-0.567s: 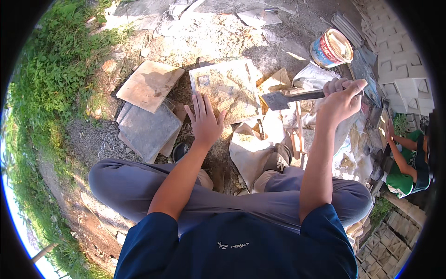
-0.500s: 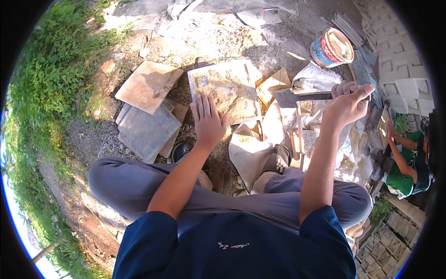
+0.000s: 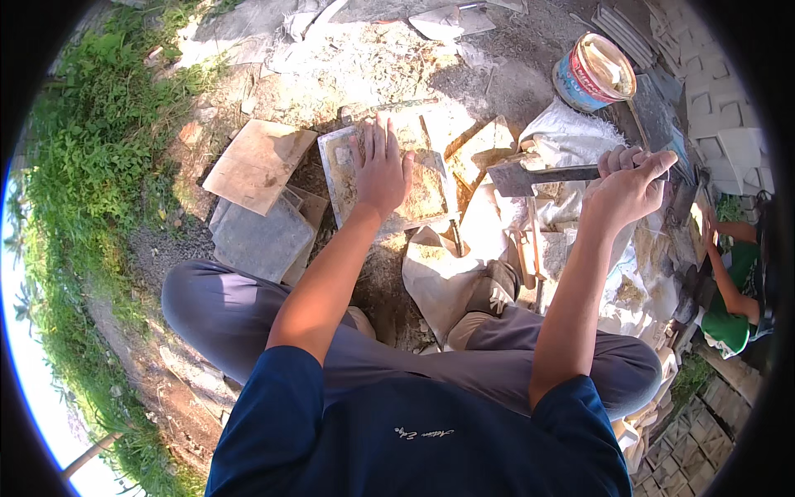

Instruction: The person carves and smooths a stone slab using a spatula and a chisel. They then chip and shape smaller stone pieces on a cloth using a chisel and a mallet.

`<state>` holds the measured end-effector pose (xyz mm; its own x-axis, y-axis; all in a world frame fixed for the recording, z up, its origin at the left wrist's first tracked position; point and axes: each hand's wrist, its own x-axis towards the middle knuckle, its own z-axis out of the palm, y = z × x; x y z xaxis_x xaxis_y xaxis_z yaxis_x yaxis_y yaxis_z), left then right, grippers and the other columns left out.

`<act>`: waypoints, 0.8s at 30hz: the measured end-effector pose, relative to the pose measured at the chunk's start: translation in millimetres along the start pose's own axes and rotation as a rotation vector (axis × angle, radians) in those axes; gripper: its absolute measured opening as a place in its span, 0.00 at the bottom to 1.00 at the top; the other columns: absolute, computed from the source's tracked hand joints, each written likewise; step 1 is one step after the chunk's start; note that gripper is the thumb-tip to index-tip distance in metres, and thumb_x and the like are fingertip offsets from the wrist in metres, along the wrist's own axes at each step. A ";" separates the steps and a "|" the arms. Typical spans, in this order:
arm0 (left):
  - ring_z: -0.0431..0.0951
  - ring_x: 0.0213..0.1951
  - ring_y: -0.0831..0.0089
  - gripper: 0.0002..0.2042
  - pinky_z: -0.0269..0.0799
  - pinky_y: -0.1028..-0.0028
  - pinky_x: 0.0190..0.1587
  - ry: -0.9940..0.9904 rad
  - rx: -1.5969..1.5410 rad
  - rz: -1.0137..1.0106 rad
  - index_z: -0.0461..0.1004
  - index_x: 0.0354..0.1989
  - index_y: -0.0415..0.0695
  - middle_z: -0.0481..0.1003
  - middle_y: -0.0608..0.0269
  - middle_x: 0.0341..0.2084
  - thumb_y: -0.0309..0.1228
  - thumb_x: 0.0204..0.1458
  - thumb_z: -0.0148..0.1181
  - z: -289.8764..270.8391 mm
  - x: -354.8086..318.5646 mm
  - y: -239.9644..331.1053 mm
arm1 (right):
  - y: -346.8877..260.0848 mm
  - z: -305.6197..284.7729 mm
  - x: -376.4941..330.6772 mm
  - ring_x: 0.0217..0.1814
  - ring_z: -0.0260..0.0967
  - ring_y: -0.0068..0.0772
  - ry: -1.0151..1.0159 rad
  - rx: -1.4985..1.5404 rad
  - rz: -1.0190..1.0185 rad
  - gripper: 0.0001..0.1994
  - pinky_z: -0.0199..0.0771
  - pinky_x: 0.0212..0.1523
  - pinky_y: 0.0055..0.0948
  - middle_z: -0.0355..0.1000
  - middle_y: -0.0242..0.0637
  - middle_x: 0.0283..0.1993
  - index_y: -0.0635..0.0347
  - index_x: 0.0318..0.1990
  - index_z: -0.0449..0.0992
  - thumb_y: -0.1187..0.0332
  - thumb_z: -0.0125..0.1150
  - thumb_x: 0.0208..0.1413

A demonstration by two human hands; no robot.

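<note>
My left hand (image 3: 384, 178) lies with fingers stretched out over a flat square slab (image 3: 426, 186) covered in sandy, tan material. In my right hand (image 3: 627, 186) is a dark metal tool (image 3: 513, 178) with a flat, squarish blade and a long narrow shank; its exact kind is unclear. The fist wraps its end, and the blade points left, apart from the slab. Left of the slab, a tan square tile (image 3: 258, 166) rests on a grey tile (image 3: 263, 238) and others. A whitish sack (image 3: 443, 265) sits between the slab and my right shoe.
A blue, red and white bucket (image 3: 584, 83) stands at the far right beside a crumpled white sack (image 3: 571, 128). Stacked pale blocks (image 3: 716, 108) line the right side. Another person in green (image 3: 733, 286) works there. Green plants (image 3: 108, 124) grow along the left.
My left hand has moved farther up and right over the slab, whose near left part now looks barer. The tool stays in my right hand, nearly in place. The view has shifted slightly.
</note>
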<state>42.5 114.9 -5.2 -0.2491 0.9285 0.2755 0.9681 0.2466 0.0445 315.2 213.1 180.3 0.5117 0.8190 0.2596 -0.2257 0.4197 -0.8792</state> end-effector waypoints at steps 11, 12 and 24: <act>0.40 0.74 0.52 0.35 0.31 0.50 0.72 -0.148 0.028 0.005 0.45 0.71 0.33 0.43 0.44 0.72 0.47 0.64 0.39 -21.6 -46.2 -26.0 | 3.8 6.4 7.1 0.17 0.48 0.17 0.065 -0.075 0.047 0.25 0.49 0.18 0.23 0.54 0.25 0.16 0.57 0.21 0.58 0.51 0.49 0.68; 0.40 0.74 0.52 0.35 0.31 0.50 0.72 -0.146 0.031 0.009 0.45 0.71 0.33 0.43 0.44 0.72 0.47 0.64 0.39 -14.4 -36.5 -28.2 | 3.8 8.5 7.2 0.17 0.48 0.17 0.073 -0.072 0.068 0.25 0.49 0.18 0.23 0.54 0.25 0.16 0.57 0.21 0.58 0.51 0.48 0.68; 0.44 0.73 0.54 0.35 0.32 0.47 0.72 -0.268 -0.236 0.223 0.49 0.71 0.37 0.49 0.51 0.72 0.48 0.62 0.45 -19.8 -16.2 -4.1 | 79.3 -3.0 13.2 0.17 0.47 0.16 0.228 -0.067 0.202 0.22 0.47 0.17 0.22 0.54 0.22 0.18 0.55 0.24 0.58 0.54 0.46 0.70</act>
<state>43.1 93.4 9.2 -0.0004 0.9990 0.0456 0.9708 -0.0106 0.2396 306.6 256.0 112.8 0.6362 0.7714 -0.0127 -0.2904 0.2242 -0.9303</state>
